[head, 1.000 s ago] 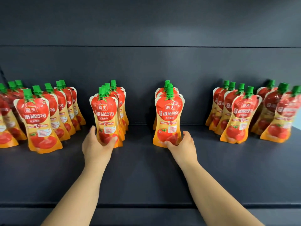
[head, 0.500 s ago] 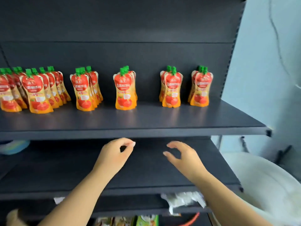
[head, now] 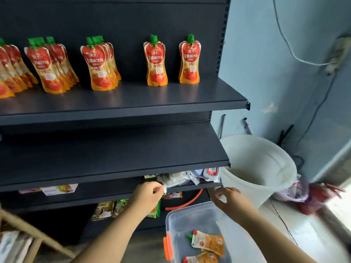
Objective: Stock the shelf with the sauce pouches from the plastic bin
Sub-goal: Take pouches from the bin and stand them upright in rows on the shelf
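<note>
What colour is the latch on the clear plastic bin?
Orange. The latch on the clear plastic bin shows best in the head view.

The leftmost pouches run off the left edge. The plastic bin is cut by the bottom edge, as is one pouch inside. The red bundle at right is too blurred to name.

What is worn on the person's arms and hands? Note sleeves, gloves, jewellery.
Nothing that shows. Both forearms are bare to the frame's lower edge, no sleeve in view. The left hand and right hand wear no gloves; no watch, bracelet or ring is visible, though blur could hide a thin ring.
</note>
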A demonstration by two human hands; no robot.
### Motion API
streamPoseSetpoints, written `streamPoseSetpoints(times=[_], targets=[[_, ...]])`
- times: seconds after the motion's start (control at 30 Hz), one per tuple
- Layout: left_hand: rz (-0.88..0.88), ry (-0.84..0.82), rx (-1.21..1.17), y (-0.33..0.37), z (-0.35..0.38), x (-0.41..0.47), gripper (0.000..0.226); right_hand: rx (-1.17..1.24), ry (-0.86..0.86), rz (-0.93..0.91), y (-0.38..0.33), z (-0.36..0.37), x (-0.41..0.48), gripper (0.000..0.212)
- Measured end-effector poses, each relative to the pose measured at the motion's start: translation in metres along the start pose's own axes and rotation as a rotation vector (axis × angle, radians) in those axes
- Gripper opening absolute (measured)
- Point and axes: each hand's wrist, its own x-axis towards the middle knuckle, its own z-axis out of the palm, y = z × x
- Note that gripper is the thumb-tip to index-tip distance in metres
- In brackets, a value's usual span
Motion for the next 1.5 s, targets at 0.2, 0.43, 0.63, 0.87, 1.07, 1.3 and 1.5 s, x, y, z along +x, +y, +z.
streamPoseSetpoints(times=[0.2, 0.43, 0.63, 0.87, 1.07, 1.3, 1.5], targets=[[-0.100, -0.074, -0.024, -0.018, 0.040, 0.022, 0.030, -0.052, -0.150, 0.116, 0.030, 0.027, 0.016, 0.036], [-0.306, -0.251, -0.135, -0.050, 0.110, 0.007, 0.026, -0.101, -0.322, 0.188, 0.078, 0.072, 0.029, 0.038], [-0.549, -0.214, -0.178, -0.067, 0.193, -0.015, 0.027, -0.128, -0.542, 0.175, 0.138, 0.134, 0.067, 0.040], [-0.699, -0.216, -0.219, -0.081, 0.339, -0.043, 0.031, -0.147, -0.704, 0.188, 0.217, 0.234, 0.104, 0.040], [-0.622, -0.134, -0.010, -0.101, 0.415, -0.047, 0.040, -0.136, -0.748, 0.194, 0.259, 0.343, 0.132, 0.037], [-0.542, 0.022, 0.257, -0.114, 0.442, -0.050, 0.054, -0.126, -0.686, 0.220, 0.290, 0.444, 0.155, 0.060], [-0.489, 0.077, 0.290, -0.119, 0.450, -0.053, 0.048, -0.088, -0.829, 0.343, 0.295, 0.451, 0.156, 0.065]])
